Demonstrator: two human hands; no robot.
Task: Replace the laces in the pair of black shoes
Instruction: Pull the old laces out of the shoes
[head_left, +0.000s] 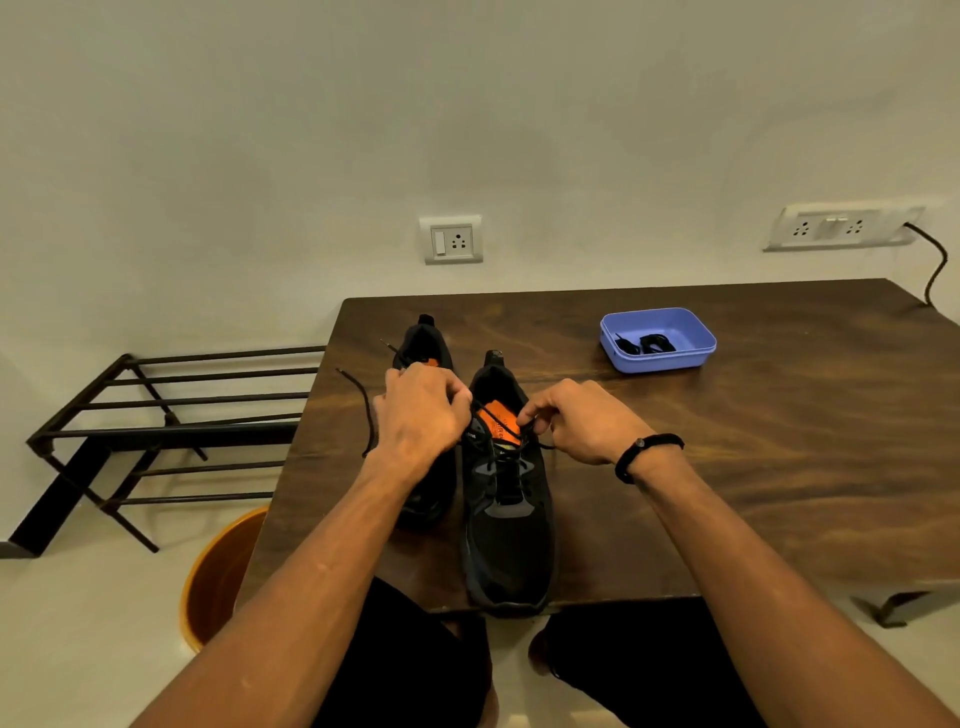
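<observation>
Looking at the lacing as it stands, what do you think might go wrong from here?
The right shoe has its toe past the table edge; a hard pull by the left hand or right hand might tip it off. The loose lace end beside the left shoe could snag.

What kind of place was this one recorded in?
Probably a room in a home: a plain wall with a wall socket, a low wooden table, and a metal shoe rack on the tiled floor.
</observation>
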